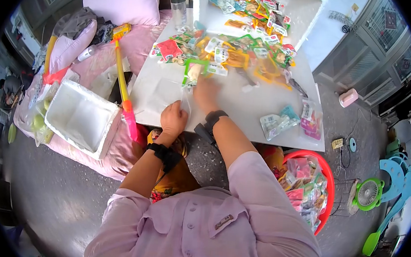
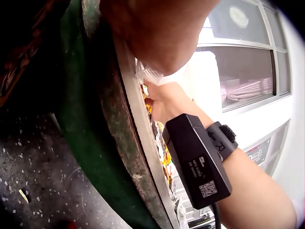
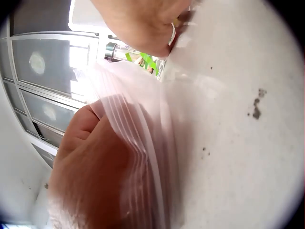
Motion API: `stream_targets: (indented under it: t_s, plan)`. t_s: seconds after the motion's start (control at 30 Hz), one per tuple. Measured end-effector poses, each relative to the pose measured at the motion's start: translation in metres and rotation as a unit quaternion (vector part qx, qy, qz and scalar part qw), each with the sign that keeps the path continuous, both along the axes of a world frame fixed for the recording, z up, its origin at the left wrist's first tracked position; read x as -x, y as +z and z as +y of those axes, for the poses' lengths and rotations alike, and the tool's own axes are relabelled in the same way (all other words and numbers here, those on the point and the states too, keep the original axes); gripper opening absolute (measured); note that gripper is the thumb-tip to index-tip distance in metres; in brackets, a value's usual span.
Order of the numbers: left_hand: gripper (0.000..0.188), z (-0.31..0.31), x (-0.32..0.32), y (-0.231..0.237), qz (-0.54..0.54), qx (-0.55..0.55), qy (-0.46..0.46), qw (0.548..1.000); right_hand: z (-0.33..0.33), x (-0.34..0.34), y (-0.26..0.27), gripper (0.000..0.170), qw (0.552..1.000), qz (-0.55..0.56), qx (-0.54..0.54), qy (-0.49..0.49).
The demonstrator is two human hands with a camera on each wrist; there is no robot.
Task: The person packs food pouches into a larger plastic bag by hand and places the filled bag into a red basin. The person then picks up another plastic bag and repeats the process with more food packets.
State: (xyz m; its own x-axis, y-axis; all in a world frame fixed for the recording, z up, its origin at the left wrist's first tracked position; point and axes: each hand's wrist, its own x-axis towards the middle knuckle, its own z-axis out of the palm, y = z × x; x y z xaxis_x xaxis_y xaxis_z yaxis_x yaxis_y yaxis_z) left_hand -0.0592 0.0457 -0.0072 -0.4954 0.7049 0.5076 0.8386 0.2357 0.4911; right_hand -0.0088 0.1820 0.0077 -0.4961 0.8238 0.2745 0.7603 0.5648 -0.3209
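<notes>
A clear plastic bag (image 3: pixel 162 143) lies on the table, its ridged edge raised. The left hand (image 1: pixel 174 118) grips that edge with curled fingers; in the right wrist view the same hand (image 3: pixel 102 162) shows behind the film. Beyond it the right hand (image 1: pixel 206 94) reaches across the table, blurred, at the lower end of a green-edged packet (image 1: pixel 194 73). In the right wrist view the right hand (image 3: pixel 147 24) is at the top, its fingertips partly hidden, so its hold on the packet is unclear. A pile of snack packets (image 1: pixel 226 53) lies just past it.
An open white foam box (image 1: pixel 310 21) with packets stands at the back. Blue-white packets (image 1: pixel 279 122) and pink ones (image 1: pixel 311 120) lie at the table's right. A red basin (image 1: pixel 329 186) of packets stands below. On the bed at left are an empty foam box (image 1: pixel 81 119) and a yellow-handled tool (image 1: pixel 120 71).
</notes>
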Motion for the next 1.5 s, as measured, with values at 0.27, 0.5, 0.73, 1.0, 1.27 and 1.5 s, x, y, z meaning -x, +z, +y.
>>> stream_targets:
  t_s: [0.27, 0.5, 0.73, 1.0, 1.27, 1.5]
  plan:
    - [0.028, -0.001, 0.004, -0.005, -0.013, 0.019, -0.006, 1.0, 0.012, -0.03, -0.014, 0.033, 0.932, 0.347, 0.095, 0.049]
    - [0.034, 0.004, -0.011, 0.015, -0.04, 0.119, -0.034, 0.992, -0.004, -0.129, 0.004, 0.024, 0.923, 0.342, 0.172, 0.041]
    - [0.032, 0.016, -0.043, 0.027, -0.056, 0.196, -0.073, 0.976, -0.042, -0.183, 0.047, 0.02, 0.85, 0.451, 0.273, 0.007]
    - [0.028, 0.022, -0.059, 0.023, -0.092, 0.163, -0.085, 0.979, -0.048, -0.189, 0.031, 0.02, 0.901, 0.329, 0.272, 0.076]
    - [0.026, 0.011, -0.073, 0.026, -0.093, 0.143, -0.127, 0.977, -0.039, -0.183, 0.032, 0.02, 0.827, 0.341, 0.438, 0.086]
    - [0.019, 0.008, -0.089, 0.024, -0.017, 0.098, -0.169, 0.981, -0.04, -0.148, -0.003, 0.024, 0.716, 0.531, 0.453, -0.011]
